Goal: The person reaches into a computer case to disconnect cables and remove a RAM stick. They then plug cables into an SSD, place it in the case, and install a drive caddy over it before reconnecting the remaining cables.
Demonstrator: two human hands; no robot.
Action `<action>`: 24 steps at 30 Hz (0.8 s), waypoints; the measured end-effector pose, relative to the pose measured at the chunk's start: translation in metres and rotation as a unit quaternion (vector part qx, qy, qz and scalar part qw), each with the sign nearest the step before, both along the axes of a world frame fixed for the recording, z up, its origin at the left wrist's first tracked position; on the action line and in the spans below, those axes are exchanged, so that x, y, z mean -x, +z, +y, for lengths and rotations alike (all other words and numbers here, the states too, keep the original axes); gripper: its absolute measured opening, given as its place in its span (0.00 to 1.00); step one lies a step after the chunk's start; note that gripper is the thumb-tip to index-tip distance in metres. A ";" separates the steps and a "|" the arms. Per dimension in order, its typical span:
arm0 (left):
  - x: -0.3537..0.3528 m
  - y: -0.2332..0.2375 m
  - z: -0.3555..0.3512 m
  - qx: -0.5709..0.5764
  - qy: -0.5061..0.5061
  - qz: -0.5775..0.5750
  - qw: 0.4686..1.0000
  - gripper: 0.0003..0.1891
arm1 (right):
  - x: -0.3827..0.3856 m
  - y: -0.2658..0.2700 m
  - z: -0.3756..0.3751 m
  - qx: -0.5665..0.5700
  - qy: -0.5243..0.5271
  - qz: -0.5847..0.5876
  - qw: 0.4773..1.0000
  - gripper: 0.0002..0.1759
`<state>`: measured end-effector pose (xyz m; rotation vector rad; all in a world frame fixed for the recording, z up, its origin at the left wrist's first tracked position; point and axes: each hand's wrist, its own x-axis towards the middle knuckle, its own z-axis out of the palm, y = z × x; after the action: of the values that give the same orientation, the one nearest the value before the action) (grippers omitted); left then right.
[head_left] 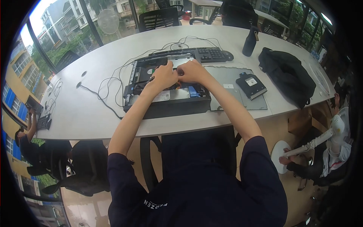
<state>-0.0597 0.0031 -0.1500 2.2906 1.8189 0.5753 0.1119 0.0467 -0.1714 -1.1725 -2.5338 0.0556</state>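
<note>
An open black computer case [166, 102] lies flat on the white table [87, 113] in front of me. My left hand [164, 75] and my right hand [193, 72] reach into it and meet side by side, fingers curled down onto a part at the near edge of a silver drive cage [180, 60]. The fingertips hide what they pinch. A thin dark item, a cable or a tool, sticks out to the left of my left hand. A blue tab [193, 92] shows inside the case near my right wrist.
A black keyboard [204, 54] lies behind the case, a grey side panel [234, 77] to its right with a black drive [251, 85] on it. A black bag [289, 75], a dark bottle [249, 42] and loose cables [109, 85] are also on the table. Other people sit at far left and far right.
</note>
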 end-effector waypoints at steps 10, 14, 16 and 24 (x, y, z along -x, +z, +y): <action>0.035 0.001 -0.045 -0.062 -0.140 -0.015 0.988 0.15 | -0.004 0.006 -0.007 0.026 0.079 0.069 0.994 0.19; 0.037 -0.003 -0.053 -0.041 -0.160 -0.090 0.982 0.15 | -0.004 0.007 -0.008 0.032 0.061 0.054 0.996 0.19; 0.036 -0.003 -0.055 -0.063 -0.185 -0.093 0.976 0.13 | -0.005 0.007 -0.010 0.023 0.060 0.054 0.996 0.19; 0.042 -0.004 -0.052 -0.129 -0.205 -0.102 0.965 0.12 | -0.004 0.004 -0.007 -0.074 0.096 0.148 0.981 0.19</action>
<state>-0.1016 -0.0491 -0.1541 2.5562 1.1859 0.9733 0.1158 0.0394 -0.1677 -0.7947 -2.3324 0.0824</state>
